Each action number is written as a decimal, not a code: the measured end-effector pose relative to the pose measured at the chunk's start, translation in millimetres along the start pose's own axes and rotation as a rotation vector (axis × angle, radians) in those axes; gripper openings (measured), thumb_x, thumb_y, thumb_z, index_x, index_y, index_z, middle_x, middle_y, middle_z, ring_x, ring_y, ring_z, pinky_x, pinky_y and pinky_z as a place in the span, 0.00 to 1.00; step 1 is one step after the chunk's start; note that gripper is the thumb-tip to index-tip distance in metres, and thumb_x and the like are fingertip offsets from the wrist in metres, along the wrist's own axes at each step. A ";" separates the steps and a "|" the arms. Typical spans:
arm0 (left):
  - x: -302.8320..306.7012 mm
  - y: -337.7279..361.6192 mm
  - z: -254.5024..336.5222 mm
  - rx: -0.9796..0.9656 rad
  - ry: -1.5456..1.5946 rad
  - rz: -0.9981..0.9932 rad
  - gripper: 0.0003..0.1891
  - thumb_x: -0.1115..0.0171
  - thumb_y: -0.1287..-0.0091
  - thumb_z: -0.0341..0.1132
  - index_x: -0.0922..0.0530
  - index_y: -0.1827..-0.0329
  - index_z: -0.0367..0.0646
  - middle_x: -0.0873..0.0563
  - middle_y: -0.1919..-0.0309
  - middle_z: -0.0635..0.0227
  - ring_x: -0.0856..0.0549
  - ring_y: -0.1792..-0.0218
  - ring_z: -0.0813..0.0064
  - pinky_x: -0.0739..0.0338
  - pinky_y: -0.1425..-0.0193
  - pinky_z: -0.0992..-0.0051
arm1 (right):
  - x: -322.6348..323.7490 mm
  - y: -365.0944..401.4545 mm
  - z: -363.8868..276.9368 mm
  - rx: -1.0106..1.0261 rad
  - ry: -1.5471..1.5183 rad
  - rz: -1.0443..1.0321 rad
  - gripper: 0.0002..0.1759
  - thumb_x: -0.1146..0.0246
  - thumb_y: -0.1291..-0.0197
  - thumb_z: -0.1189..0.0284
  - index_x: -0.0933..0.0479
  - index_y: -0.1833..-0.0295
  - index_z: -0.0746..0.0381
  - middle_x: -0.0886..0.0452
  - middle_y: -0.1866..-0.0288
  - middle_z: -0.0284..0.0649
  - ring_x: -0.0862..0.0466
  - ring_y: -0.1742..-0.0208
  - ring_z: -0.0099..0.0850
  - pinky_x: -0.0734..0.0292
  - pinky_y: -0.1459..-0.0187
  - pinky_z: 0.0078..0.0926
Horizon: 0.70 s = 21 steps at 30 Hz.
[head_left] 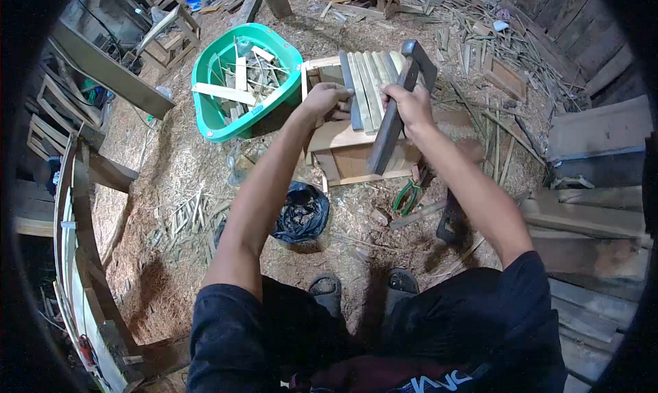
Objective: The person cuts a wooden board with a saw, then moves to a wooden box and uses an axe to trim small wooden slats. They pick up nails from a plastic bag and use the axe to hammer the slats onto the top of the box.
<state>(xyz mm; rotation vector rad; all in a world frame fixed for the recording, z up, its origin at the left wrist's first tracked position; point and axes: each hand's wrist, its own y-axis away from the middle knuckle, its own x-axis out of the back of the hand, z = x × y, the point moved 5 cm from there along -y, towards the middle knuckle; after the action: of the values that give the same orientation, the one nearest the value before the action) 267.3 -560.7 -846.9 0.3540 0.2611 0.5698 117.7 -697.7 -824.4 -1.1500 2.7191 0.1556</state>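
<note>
A row of narrow wooden slats [372,84] lies side by side across a low wooden frame box [336,138] on the floor. My left hand [326,102] is at the row's left edge, its fingers curled against a darker grey slat [350,84]; the fingertips are partly hidden. My right hand [409,106] grips a long dark wooden bar [389,138], which slants over the right side of the slats. A wider dark block [423,63] shows at the bar's upper end. Green-handled pliers [407,197] lie on the floor below the box.
A green plastic tub [204,116] of wood offcuts stands left of the box. Nearer me is a black plastic bag-lined container [301,212]. Shavings cover the floor [178,249]. Stacked boards [589,222] line the right side; a curved wooden frame [82,256] stands at left.
</note>
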 end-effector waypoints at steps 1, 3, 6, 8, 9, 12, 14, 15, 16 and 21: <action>-4.8 10.8 7.8 -0.002 -0.068 0.056 0.06 0.38 0.29 0.31 0.21 0.57 0.36 0.19 0.70 0.69 0.21 0.77 0.80 0.18 0.72 0.77 | -1.2 0.9 -1.3 -0.009 -0.002 -0.009 0.07 0.31 0.44 0.73 0.20 0.69 0.66 0.18 0.75 0.37 0.19 0.77 0.25 0.23 0.73 0.23; -1.7 8.4 2.1 -0.017 -0.038 0.023 0.07 0.39 0.29 0.30 0.21 0.55 0.35 0.18 0.68 0.67 0.20 0.75 0.79 0.18 0.71 0.78 | -6.2 10.0 -10.4 -0.024 -0.031 -0.020 0.07 0.31 0.42 0.74 0.20 0.67 0.66 0.18 0.75 0.37 0.19 0.77 0.24 0.24 0.73 0.21; 3.8 -5.6 -3.2 -0.019 -0.045 -0.015 0.07 0.39 0.30 0.29 0.20 0.54 0.34 0.17 0.65 0.66 0.18 0.71 0.78 0.17 0.70 0.79 | -4.9 11.0 -9.3 -0.020 -0.009 -0.001 0.07 0.31 0.42 0.74 0.20 0.67 0.66 0.18 0.75 0.37 0.18 0.77 0.24 0.23 0.73 0.22; -4.9 11.8 7.4 0.001 -0.033 -0.001 0.08 0.39 0.31 0.28 0.20 0.53 0.33 0.17 0.65 0.66 0.17 0.70 0.78 0.16 0.69 0.79 | -3.5 9.8 -9.5 -0.022 0.023 -0.014 0.07 0.32 0.42 0.74 0.21 0.65 0.67 0.18 0.75 0.38 0.18 0.77 0.25 0.22 0.72 0.23; -6.0 13.1 7.8 -0.019 -0.008 0.002 0.08 0.40 0.31 0.27 0.20 0.53 0.32 0.17 0.65 0.66 0.18 0.70 0.78 0.16 0.69 0.79 | -4.1 9.3 -8.6 -0.025 0.021 -0.015 0.07 0.33 0.42 0.74 0.21 0.64 0.67 0.18 0.75 0.38 0.18 0.77 0.25 0.22 0.72 0.23; 2.9 -2.0 -0.1 -0.027 -0.050 -0.041 0.08 0.40 0.31 0.27 0.19 0.53 0.31 0.16 0.64 0.65 0.17 0.69 0.78 0.15 0.67 0.78 | -6.0 7.5 -7.6 -0.008 0.042 -0.014 0.07 0.34 0.41 0.74 0.22 0.64 0.67 0.19 0.75 0.38 0.18 0.77 0.25 0.21 0.72 0.23; -1.4 5.2 3.6 -0.028 -0.007 -0.036 0.07 0.41 0.32 0.25 0.19 0.56 0.29 0.17 0.65 0.63 0.16 0.70 0.77 0.12 0.64 0.73 | -7.0 8.2 -8.6 -0.001 0.052 -0.017 0.07 0.34 0.41 0.74 0.22 0.63 0.67 0.19 0.75 0.38 0.18 0.76 0.25 0.21 0.73 0.23; -3.1 8.6 6.2 -0.030 0.016 -0.032 0.07 0.41 0.33 0.24 0.20 0.57 0.28 0.17 0.65 0.63 0.16 0.70 0.76 0.10 0.63 0.71 | -7.7 8.3 -8.9 -0.002 0.050 -0.021 0.07 0.34 0.41 0.74 0.22 0.63 0.67 0.19 0.75 0.38 0.18 0.76 0.25 0.21 0.73 0.23; -2.0 7.7 5.8 -0.021 0.015 -0.034 0.07 0.40 0.33 0.24 0.19 0.57 0.28 0.17 0.65 0.63 0.16 0.70 0.77 0.10 0.62 0.72 | -7.8 8.5 -8.6 -0.004 0.048 -0.025 0.07 0.34 0.41 0.74 0.22 0.63 0.67 0.19 0.75 0.38 0.18 0.76 0.25 0.21 0.73 0.23; -5.6 20.1 13.1 0.017 0.016 -0.012 0.07 0.37 0.33 0.25 0.19 0.58 0.29 0.17 0.67 0.64 0.16 0.70 0.76 0.10 0.61 0.73 | -7.6 9.0 -8.3 -0.004 0.041 -0.024 0.07 0.34 0.40 0.74 0.22 0.63 0.67 0.19 0.75 0.38 0.18 0.76 0.25 0.22 0.73 0.22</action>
<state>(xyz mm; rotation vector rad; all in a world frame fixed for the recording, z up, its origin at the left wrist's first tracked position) 257.7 -551.4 -826.3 0.3641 0.2836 0.5588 115.4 -687.6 -814.5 -1.1996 2.7399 0.1358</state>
